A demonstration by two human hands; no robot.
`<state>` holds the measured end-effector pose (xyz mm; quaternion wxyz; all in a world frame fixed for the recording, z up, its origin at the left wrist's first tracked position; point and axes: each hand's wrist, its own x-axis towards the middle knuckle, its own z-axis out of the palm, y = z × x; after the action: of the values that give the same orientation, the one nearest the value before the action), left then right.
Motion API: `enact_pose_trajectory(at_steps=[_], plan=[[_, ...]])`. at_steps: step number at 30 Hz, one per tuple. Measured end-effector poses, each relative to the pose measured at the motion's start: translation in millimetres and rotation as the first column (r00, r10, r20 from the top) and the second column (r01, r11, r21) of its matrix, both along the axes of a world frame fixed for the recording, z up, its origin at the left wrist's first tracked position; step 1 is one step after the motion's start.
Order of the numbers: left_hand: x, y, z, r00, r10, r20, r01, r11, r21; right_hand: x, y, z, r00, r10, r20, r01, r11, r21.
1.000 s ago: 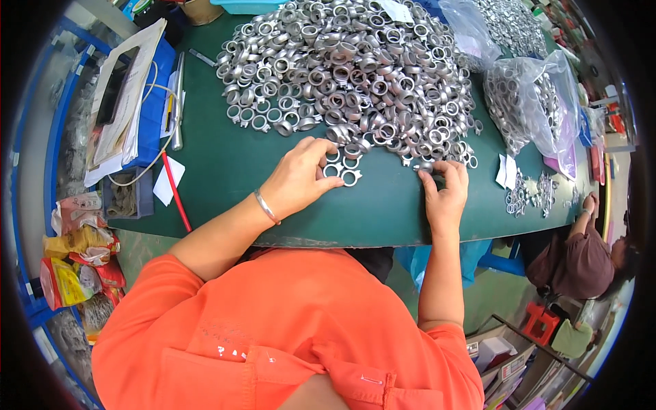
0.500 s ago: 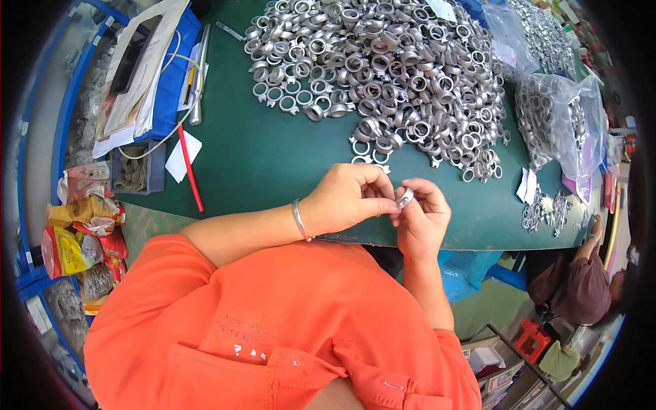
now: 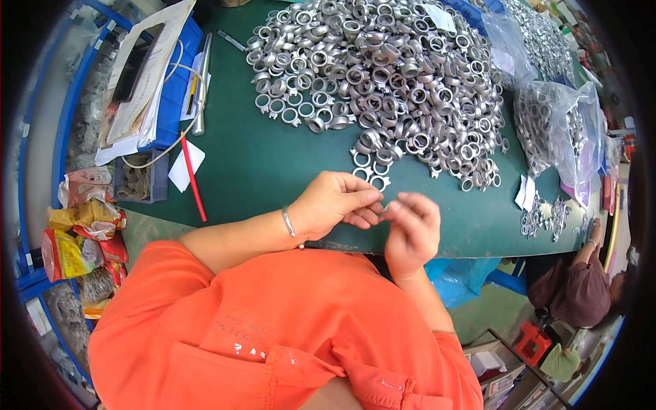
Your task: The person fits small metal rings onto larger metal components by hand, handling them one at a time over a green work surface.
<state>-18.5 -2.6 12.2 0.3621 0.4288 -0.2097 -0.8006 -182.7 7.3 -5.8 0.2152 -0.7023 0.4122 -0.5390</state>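
While my left hand [image 3: 333, 203] and right hand [image 3: 413, 236] come together fingertip by fingertip over the front of the green counter [image 3: 273, 171], both are mostly closed, thumbs near the bent fingers. The right is slightly blurred; whether a ring sits in either pinch I cannot tell.

Just beyond my left fingertips, a few metal rings [image 3: 371, 164] lie flat, joining the main ring pile [image 3: 383, 75]. Appearance: dull silver-grey, thick bands, small projecting lugs on many; heaped at all angles, some flat at the margin, others on edge.

Containers: to the right of the pile, a clear plastic bag [image 3: 536, 130] holds many similar grey rings, its loose film bunched on the right side. Near it, a white slip [image 3: 525, 193] and small metal pieces [image 3: 547, 217] on the counter. Behind, another clear bag [image 3: 509, 55]; contents unclear. Far left, a blue tray [image 3: 176, 113] bears papers [image 3: 130, 126] and a dark flat device [image 3: 139, 72]. Next to it, a small grey-blue bin [image 3: 161, 183] contains a greyish bundle, too indistinct to identify. A red rod [image 3: 193, 184] lies beside a white paper [image 3: 184, 167].
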Motion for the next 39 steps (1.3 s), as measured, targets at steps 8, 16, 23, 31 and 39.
enact_pose_trajectory(at_steps=[8, 16, 23, 31, 39], plan=[[25, 11, -7, 0.938, 0.046, -0.343, 0.028, 0.978, 0.208, 9, 1, 9, 0.946, 0.317, -0.064, -0.319, 0.948, -0.025], [30, 5, 2, 0.973, 0.131, -0.191, -0.110, 0.987, 0.120, -3, -26, -2, 0.943, 0.120, -0.311, -0.054, 0.975, 0.214], [19, 5, 6, 0.996, 0.020, -0.091, -0.022, 0.999, -0.026, -5, -15, 2, 0.922, 0.251, 0.296, -0.353, 0.859, 0.370], [13, 1, 16, 0.975, 0.005, 0.221, 0.067, 0.945, -0.319, 0, -11, 3, 0.973, 0.212, 0.092, -0.225, 0.960, 0.165], [25, 0, -3, 0.944, 0.039, -0.328, -0.007, 0.995, 0.098, 9, -20, 14, 0.966, 0.222, -0.130, -0.227, 0.974, -0.026]])
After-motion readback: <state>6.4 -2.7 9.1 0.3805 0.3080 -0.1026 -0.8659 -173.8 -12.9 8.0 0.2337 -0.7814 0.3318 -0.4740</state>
